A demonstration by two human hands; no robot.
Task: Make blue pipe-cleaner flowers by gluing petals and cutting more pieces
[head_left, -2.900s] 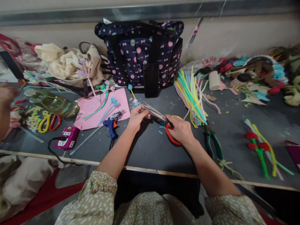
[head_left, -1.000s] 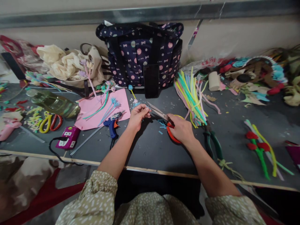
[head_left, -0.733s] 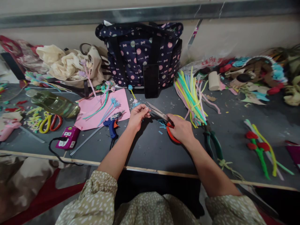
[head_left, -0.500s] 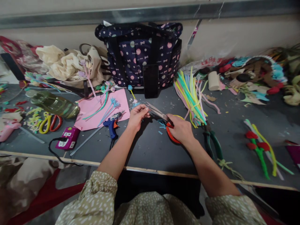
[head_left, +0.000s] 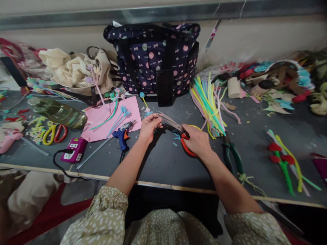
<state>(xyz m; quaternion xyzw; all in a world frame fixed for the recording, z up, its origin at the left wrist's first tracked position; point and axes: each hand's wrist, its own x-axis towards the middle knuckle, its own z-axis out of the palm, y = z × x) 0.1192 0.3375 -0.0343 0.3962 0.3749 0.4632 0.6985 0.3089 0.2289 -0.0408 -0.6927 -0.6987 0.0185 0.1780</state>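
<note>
My right hand (head_left: 196,139) is wrapped round the orange handles of a pair of scissors (head_left: 176,125), whose blades point up and left. The blade tips lie right by the fingers of my left hand (head_left: 150,126). Thumb and fingers of that hand are pinched together; what they hold is too small to make out. Several short light-blue pieces (head_left: 176,135) lie on the dark table under the blades. Just beyond my left hand are small pale and blue bits (head_left: 147,111) and a blue flower on a yellow stem (head_left: 142,96).
A blue glue gun (head_left: 121,139) and pink sheet (head_left: 102,127) lie to the left, near a purple power socket (head_left: 74,150). A phone (head_left: 164,87) leans on the patterned bag (head_left: 143,51). Pipe cleaners (head_left: 209,109) and green-handled pliers (head_left: 232,158) are on the right.
Very little differs. The scissor blades look slightly more closed at the fingertips of my left hand; both hands stay in nearly the same place.
</note>
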